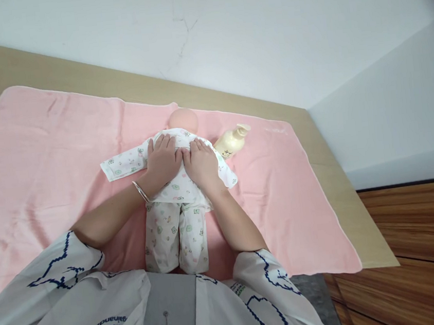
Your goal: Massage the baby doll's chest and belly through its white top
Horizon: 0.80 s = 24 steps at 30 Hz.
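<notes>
Nearest, well on the wearer's side of the left hand and the right hand, is the person's white shirt, with dark blue outlines and printed lettering; a grey panel shows at its middle. Both bare forearms reach forward from the short sleeves, and a thin bracelet circles the left wrist. Between the forearms lie the patterned trousers of a doll, their legs pointing back towards the wearer.

Further on, the doll itself lies directly under the hands, on a pink blanket. Both palms rest flat on its upper body, over a white top with small prints, fingers extended forward and thumbs side by side at the middle; whether the thumbs touch I cannot tell. One of the doll's sleeves stretches out to the left of the left hand, the other slants down just right of the right hand.

Just beyond the fingertips is the doll's bare, rounded head. A pale yellow pump bottle lies tilted near the right hand, on its outer side. Past the blanket, ahead of both hands, runs the light wooden tabletop, then a white wall. Well off to the right of the right hand is brown wood-grained flooring.
</notes>
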Each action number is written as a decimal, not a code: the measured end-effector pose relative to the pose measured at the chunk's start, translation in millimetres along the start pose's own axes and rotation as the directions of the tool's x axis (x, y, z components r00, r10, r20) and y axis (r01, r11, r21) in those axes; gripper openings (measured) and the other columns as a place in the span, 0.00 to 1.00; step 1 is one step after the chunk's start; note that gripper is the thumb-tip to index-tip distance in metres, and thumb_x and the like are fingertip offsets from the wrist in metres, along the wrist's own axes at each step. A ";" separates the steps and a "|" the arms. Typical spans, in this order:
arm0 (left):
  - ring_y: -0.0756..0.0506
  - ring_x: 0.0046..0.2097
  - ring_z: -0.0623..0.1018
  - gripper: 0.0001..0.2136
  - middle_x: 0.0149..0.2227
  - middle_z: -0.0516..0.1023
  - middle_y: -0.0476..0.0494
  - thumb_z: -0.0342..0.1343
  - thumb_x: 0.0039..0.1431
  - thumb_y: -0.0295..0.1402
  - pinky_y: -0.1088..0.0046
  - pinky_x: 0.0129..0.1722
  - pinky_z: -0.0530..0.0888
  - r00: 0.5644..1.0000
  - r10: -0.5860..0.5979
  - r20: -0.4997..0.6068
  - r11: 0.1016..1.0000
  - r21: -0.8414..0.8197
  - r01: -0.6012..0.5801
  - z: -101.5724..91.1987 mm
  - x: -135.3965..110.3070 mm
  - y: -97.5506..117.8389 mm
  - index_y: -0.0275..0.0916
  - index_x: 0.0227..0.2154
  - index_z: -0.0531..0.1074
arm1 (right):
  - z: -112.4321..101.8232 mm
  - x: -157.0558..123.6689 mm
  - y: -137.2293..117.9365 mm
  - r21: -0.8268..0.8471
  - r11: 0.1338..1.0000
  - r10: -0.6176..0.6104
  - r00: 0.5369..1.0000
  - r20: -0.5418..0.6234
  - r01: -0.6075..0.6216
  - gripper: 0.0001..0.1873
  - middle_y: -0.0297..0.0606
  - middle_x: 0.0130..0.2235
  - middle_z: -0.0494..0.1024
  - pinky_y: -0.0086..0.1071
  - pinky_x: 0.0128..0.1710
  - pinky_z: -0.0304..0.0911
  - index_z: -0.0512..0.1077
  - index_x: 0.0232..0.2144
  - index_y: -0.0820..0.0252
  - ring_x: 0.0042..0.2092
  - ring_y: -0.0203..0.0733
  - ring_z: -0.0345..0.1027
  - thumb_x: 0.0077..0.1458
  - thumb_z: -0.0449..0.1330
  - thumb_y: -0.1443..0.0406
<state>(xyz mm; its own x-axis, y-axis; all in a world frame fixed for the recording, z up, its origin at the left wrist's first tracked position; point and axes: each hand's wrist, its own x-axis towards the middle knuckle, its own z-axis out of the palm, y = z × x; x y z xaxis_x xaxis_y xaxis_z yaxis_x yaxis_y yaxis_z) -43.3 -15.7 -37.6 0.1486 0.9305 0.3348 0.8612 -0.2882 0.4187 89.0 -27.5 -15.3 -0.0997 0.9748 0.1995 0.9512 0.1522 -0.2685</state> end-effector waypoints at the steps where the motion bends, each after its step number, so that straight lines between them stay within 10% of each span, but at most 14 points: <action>1: 0.32 0.69 0.65 0.23 0.65 0.70 0.28 0.43 0.69 0.36 0.44 0.71 0.54 1.000 0.004 -0.010 0.999 0.032 -0.004 -1.3 -2.5 2.6 0.29 0.61 0.68 | 0.9 0.3 0.3 0.002 1.000 0.001 1.000 0.000 -0.001 0.26 0.60 0.64 0.70 0.53 0.70 0.50 0.68 0.58 0.74 0.69 0.60 0.60 0.71 0.45 0.59; 12: 0.33 0.58 0.74 0.17 0.53 0.77 0.29 0.43 0.70 0.34 0.48 0.65 0.64 0.998 0.019 0.054 0.988 0.152 -0.027 -19.3 -12.9 20.1 0.32 0.50 0.73 | -3.5 9.8 9.4 0.070 0.998 -0.011 0.998 0.055 0.007 0.28 0.59 0.67 0.66 0.54 0.71 0.49 0.64 0.63 0.74 0.70 0.60 0.56 0.70 0.48 0.59; 19: 0.37 0.63 0.70 0.16 0.58 0.75 0.37 0.41 0.71 0.35 0.32 0.70 0.45 0.992 -0.046 0.119 0.999 -0.018 0.048 -14.8 11.1 -8.0 0.39 0.51 0.71 | -5.7 -21.5 -23.8 -0.063 0.998 -0.019 1.000 0.008 0.020 0.25 0.68 0.62 0.70 0.56 0.67 0.54 0.69 0.56 0.79 0.67 0.65 0.62 0.69 0.47 0.61; 24: 0.35 0.61 0.71 0.16 0.57 0.75 0.34 0.40 0.72 0.35 0.32 0.69 0.49 0.994 -0.034 0.101 0.999 0.022 0.032 -19.6 7.7 -2.6 0.36 0.51 0.70 | -6.5 -14.8 -14.3 -0.021 0.999 -0.035 0.999 0.033 0.036 0.26 0.64 0.62 0.72 0.53 0.68 0.55 0.71 0.56 0.76 0.67 0.62 0.63 0.70 0.46 0.59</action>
<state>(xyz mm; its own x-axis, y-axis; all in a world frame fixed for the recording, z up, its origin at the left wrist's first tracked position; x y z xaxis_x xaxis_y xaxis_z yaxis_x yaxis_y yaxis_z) -54.0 -12.2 -19.6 0.1680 0.9578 0.2334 0.8759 -0.2536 0.4105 78.8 -45.2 -8.3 -0.1430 0.9737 0.1772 0.9530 0.1838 -0.2409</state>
